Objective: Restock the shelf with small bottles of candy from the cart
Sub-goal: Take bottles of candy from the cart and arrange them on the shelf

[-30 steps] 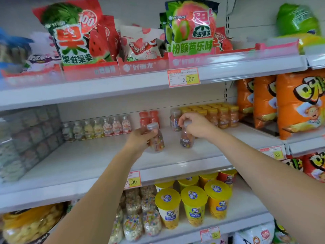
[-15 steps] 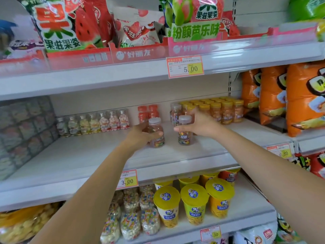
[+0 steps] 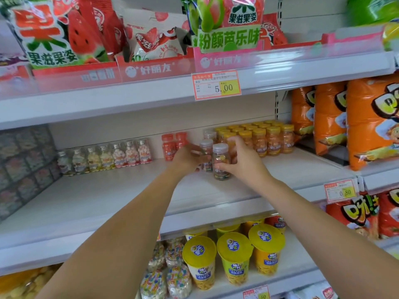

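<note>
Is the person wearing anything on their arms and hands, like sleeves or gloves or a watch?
No. The left arm and right arm are bare right to the picture's edge, with no sleeves showing. The left hand and right hand wear no gloves, and neither wrist shows a watch or bracelet.

Both bare forearms stretched up and forward, converging above the middle shelf [image 3: 103, 197]. Over the shelf's back half, the left hand [image 3: 187, 159], blurred, had its fingers curled round a small bottle [image 3: 206, 147]. The right hand [image 3: 245, 164], just beside it, gripped a second bottle [image 3: 220, 162] between thumb and curled fingers.
</note>
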Demonstrator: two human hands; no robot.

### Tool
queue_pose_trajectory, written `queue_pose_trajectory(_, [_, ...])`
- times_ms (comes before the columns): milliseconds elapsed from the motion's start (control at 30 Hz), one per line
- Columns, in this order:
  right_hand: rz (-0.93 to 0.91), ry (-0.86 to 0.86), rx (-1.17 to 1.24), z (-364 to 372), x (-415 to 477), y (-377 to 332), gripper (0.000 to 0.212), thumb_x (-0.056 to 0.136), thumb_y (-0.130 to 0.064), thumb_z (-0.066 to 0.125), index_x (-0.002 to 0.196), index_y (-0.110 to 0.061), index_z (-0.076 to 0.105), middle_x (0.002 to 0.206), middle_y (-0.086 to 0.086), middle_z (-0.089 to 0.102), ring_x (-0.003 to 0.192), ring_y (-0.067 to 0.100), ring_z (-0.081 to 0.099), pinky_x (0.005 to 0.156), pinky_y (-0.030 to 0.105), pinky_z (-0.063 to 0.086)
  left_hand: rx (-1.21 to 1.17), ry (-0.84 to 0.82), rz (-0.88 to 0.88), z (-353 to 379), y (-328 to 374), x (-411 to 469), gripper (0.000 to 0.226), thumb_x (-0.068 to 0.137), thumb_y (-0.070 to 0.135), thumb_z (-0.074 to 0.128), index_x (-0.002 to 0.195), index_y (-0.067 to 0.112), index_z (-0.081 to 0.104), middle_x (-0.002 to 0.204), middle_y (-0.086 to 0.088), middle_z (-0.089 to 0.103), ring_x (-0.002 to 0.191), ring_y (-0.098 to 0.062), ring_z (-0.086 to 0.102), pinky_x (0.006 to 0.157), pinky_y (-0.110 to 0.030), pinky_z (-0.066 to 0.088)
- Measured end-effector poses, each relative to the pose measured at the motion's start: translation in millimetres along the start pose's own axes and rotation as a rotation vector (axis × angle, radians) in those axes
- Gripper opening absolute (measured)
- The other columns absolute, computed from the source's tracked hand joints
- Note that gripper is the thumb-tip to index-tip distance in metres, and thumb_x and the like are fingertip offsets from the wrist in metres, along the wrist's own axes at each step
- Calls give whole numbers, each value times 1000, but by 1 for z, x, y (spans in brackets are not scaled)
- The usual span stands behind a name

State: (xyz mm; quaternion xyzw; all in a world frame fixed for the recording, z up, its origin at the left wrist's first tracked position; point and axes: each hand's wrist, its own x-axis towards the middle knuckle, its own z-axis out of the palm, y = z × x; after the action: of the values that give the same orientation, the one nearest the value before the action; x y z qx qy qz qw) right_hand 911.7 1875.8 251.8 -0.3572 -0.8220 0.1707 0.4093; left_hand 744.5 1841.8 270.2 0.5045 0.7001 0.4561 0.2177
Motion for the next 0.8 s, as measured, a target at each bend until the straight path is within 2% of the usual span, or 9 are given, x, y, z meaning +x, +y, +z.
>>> queue_pose_trajectory(100, [86,39,41,2,-3,4,67,71,-35,81,121,-15,42,91,-1,62,83,17,61,68,29,47,15,39,-37,13,6,13,35,81,22,74,104,6,52,92,-12,63,84,-25,63,82,-42,57])
queue_pose_trajectory(200, [173,-35,-22,2,-2,7,58,67,-37,83,100,-13,42,75,-7,53,76,16,55,53,23,37,-4,54,-46,19,7,23,32,81,15,73,102,5,51,96,-14,62,85,-26,62,84,-43,56])
queue_pose_trajectory(267, [194,-82,-89,2,0,7,53,69,-41,81,92,-15,42,70,-12,44,75,14,49,49,19,28,-8,42,-47,21,6,28,33,81,8,72,106,1,52,95,-15,62,85,-28,62,84,-45,55])
queue_pose_trajectory(333, [215,-100,-129,5,2,9,45,72,-45,78,80,-18,43,65,-11,41,72,15,48,47,21,25,-8,34,-42,23,3,35,32,81,4,70,108,-2,54,94,-16,63,82,-29,62,84,-47,55])
queue_pose_trajectory(400, [221,-119,-184,8,4,9,43,74,-49,74,69,-17,46,64,-4,48,71,20,54,47,26,27,-3,28,-32,24,1,37,26,83,0,67,107,-1,57,93,-15,63,78,-27,62,81,-43,56])
queue_pose_trajectory(467, [203,-142,-294,9,6,5,41,78,-52,69,75,-14,54,73,1,54,74,23,57,54,27,34,-1,12,-24,23,-2,38,22,85,-1,66,106,-2,62,94,-15,66,73,-23,62,77,-37,57])
queue_pose_trajectory(600, [172,-139,-457,12,10,-8,47,83,-52,63,100,-9,63,94,6,62,90,26,61,63,28,38,80,-6,11,20,-6,36,21,83,2,67,103,1,69,97,-17,71,81,-26,66,84,-41,56])
queue_pose_trajectory(733, [202,-112,-477,20,16,-13,42,86,-48,62,106,-12,63,107,5,65,96,25,62,65,27,39,135,24,2,16,-3,33,29,84,-4,61,113,-1,64,103,-15,68,89,-28,67,85,-39,56])
queue_pose_trajectory(800, [211,-100,-495,22,18,-13,37,88,-43,61,107,-11,63,109,5,64,99,25,62,66,27,39,242,54,1,12,-3,30,32,82,-8,60,112,2,65,107,-14,67,94,-27,67,81,-32,55])
